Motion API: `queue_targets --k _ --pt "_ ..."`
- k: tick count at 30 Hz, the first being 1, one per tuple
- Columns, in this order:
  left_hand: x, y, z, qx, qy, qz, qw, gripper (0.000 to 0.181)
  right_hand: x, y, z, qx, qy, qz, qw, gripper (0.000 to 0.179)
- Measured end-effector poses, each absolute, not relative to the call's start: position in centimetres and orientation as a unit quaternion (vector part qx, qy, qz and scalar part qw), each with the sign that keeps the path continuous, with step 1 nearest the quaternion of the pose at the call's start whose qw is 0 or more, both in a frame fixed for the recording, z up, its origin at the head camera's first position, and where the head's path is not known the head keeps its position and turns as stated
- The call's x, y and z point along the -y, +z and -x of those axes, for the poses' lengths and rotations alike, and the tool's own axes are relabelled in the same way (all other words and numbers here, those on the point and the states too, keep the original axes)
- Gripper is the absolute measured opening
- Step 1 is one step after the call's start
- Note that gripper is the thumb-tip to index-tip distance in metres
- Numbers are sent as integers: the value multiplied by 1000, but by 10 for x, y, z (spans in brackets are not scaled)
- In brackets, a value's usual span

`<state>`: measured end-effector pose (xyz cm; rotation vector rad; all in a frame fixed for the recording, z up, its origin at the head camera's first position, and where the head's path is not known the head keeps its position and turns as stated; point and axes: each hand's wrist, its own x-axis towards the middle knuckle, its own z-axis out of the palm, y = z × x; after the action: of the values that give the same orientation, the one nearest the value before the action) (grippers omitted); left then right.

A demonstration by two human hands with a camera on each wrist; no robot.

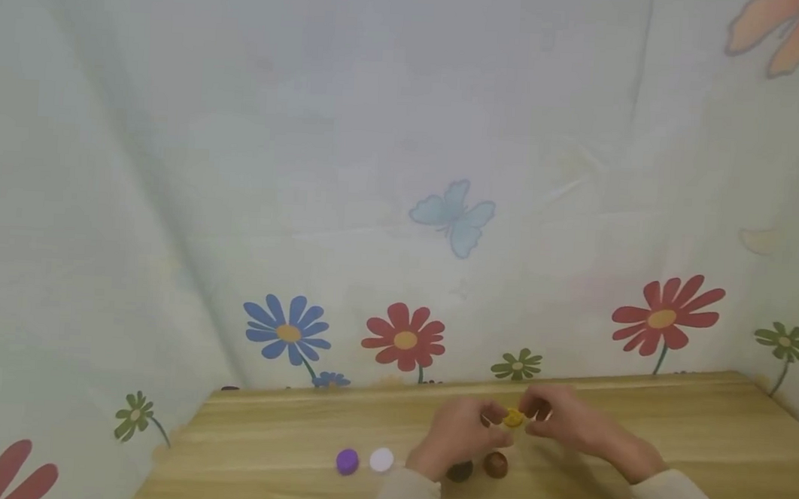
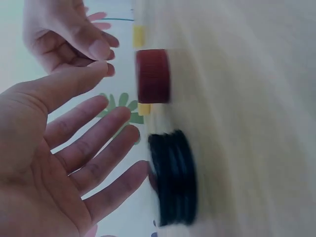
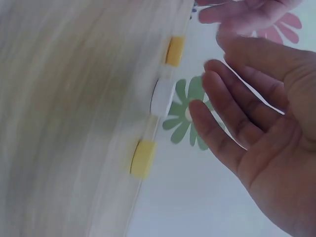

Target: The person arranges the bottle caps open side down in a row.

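Note:
My left hand (image 1: 461, 433) hovers above the table with fingers spread in the left wrist view, and no object shows in its palm. Facing it is my right hand (image 1: 570, 420), its fingers loosely bent and no held object visible; the fingertips of both hands come close together. A yellow cap (image 1: 514, 417) shows between them in the head view. Below the left hand lie a black ridged cap (image 2: 173, 180) and a dark red ribbed cap (image 2: 153, 76), which looks brown in the head view. A white cap (image 3: 162, 98) stands between two yellowish ones in the right wrist view.
A purple cap (image 1: 347, 461) and another white cap (image 1: 382, 459) lie to the left on the wooden table (image 1: 281, 432). Behind the table's back edge hangs a pale cloth (image 1: 350, 164) printed with flowers and butterflies.

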<state>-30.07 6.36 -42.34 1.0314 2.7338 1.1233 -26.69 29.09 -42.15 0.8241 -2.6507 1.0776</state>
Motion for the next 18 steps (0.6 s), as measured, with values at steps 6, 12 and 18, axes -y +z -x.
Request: queue_targets --k 6,12,18 --pt "-74 -422 306 -867 387 -313 -7 31 -298 -423 271 905 317 -255 124 20" --pt "-80 -428 312 -879 377 -290 -7 35 -287 -422 276 922 288 -232 115 23" --pt "-85 -430 316 -897 350 -270 -2 33 -280 -423 283 924 284 -237 100 26"
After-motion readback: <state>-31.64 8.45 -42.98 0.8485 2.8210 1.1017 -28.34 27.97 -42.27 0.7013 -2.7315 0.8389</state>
